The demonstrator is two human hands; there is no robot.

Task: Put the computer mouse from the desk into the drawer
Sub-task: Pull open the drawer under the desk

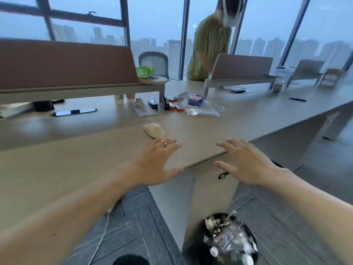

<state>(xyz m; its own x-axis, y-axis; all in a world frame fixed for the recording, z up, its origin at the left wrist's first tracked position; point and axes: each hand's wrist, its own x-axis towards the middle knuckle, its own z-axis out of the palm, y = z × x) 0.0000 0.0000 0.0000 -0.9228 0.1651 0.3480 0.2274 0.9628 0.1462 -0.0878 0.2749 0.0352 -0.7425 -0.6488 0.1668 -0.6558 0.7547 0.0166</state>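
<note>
Long beige laminate desk (76, 169) by the windows, small cream computer mouse (154, 129) sitting just past the left hand (155, 161), right hand (246, 162) alongside, both with fingers spread wide, holding nothing.

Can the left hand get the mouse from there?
Probably yes. The left hand is spread open just short of the white computer mouse, and only bare desk lies between them.

Empty spread hands (158, 161) above desk (76, 165), mouse (154, 129) beyond
</note>
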